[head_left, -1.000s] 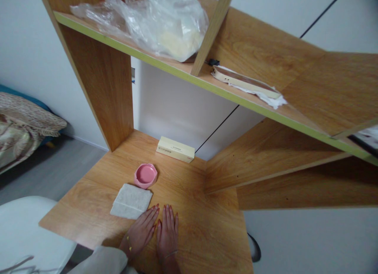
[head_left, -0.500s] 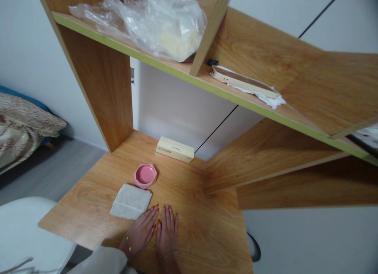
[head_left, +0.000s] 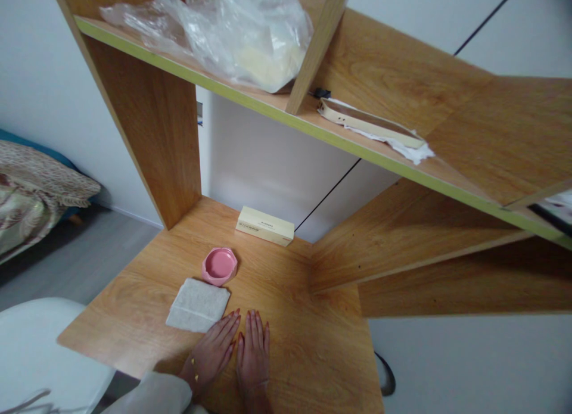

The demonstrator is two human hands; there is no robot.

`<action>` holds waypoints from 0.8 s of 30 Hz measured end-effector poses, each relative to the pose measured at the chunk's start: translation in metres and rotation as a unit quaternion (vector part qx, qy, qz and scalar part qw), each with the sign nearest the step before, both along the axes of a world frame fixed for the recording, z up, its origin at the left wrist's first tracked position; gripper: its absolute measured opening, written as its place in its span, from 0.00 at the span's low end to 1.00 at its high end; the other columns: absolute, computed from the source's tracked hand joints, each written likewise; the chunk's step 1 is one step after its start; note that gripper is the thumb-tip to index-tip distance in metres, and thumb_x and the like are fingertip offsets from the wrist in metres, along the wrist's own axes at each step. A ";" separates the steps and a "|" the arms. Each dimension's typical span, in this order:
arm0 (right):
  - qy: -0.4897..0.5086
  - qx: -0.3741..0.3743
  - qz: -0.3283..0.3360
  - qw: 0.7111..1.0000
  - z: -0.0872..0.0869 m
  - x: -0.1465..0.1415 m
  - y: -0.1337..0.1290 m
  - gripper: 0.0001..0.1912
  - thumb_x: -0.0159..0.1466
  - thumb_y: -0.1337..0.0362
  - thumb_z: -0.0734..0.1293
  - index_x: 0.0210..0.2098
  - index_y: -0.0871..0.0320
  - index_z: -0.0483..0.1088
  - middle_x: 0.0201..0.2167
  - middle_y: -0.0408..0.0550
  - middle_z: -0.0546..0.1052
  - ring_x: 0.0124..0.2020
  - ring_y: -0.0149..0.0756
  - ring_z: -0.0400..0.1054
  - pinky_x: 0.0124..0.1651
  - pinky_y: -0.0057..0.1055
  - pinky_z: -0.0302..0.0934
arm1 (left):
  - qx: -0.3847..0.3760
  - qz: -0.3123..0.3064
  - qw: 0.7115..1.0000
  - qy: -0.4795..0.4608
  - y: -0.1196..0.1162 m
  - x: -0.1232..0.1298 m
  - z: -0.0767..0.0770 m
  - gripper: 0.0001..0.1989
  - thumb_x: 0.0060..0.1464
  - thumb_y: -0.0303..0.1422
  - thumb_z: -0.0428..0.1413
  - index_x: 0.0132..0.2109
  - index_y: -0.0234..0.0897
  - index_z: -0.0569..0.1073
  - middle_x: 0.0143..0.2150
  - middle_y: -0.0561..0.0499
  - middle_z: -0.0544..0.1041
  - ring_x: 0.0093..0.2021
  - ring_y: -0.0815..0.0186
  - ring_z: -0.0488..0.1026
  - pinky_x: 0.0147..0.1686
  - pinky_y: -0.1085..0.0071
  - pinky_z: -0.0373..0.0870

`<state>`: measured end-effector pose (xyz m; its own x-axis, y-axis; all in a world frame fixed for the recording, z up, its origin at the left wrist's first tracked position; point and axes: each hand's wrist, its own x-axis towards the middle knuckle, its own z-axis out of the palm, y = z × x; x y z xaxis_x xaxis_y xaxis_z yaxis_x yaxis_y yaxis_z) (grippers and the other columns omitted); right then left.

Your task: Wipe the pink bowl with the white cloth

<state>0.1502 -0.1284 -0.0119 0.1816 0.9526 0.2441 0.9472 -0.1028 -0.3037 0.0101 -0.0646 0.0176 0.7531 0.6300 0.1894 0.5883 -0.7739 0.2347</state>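
Flat on the wooden desk [head_left: 308, 348], my left hand [head_left: 215, 349] rests with its fingers stretched out and holds nothing. Its fingers lie beside the lower right edge of a folded grey-white cloth [head_left: 196, 307]; whether they touch it I cannot tell. Just to the right, my right hand [head_left: 253, 353] also lies palm down, fingers straight and pointing away from me, with nothing in it. Beyond the cloth stands a pink ashtray-like dish [head_left: 220, 266] with a faceted rim. Farther back, a long cream box [head_left: 264, 226] lies near the wall.
Above the desk runs a shelf [head_left: 187, 74] bearing a clear plastic bag [head_left: 250, 39] and a phone-shaped object [head_left: 370, 123] on white tissue. A wooden side panel [head_left: 147, 122] rises at the left. A white round seat [head_left: 44, 348] stands at the lower left, and a covered bed [head_left: 40, 187] behind it.
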 end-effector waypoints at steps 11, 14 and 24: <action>0.008 -0.013 0.003 1.000 0.004 -0.001 0.000 0.27 0.68 0.61 0.53 0.65 0.59 0.52 0.60 0.53 0.65 0.61 0.42 0.59 0.63 0.48 0.51 | 0.023 0.027 0.999 -0.018 -0.002 0.004 0.007 0.25 0.55 0.23 0.43 0.58 0.33 0.70 0.59 0.48 0.71 0.59 0.62 0.67 0.54 0.69 0.68; 0.022 -0.004 -0.011 1.000 0.004 -0.004 0.001 0.26 0.68 0.61 0.52 0.63 0.60 0.56 0.60 0.52 0.66 0.61 0.42 0.58 0.64 0.48 0.50 | 0.024 0.026 0.999 -0.012 -0.002 0.004 0.006 0.25 0.54 0.22 0.43 0.57 0.31 0.70 0.59 0.46 0.71 0.59 0.62 0.67 0.54 0.69 0.68; 0.065 0.016 -0.059 0.996 0.006 -0.011 0.004 0.25 0.68 0.62 0.50 0.61 0.60 0.60 0.58 0.53 0.68 0.62 0.41 0.57 0.65 0.51 0.46 | 0.017 -0.012 1.000 0.005 0.004 0.000 0.003 0.26 0.54 0.23 0.44 0.60 0.32 0.67 0.59 0.46 0.70 0.59 0.61 0.67 0.54 0.68 0.69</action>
<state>0.1394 -0.1244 -0.0061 0.3238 0.9151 0.2403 0.8816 -0.1997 -0.4277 0.0097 -0.0609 0.0203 0.7698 0.6049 0.2038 0.5715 -0.7953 0.2019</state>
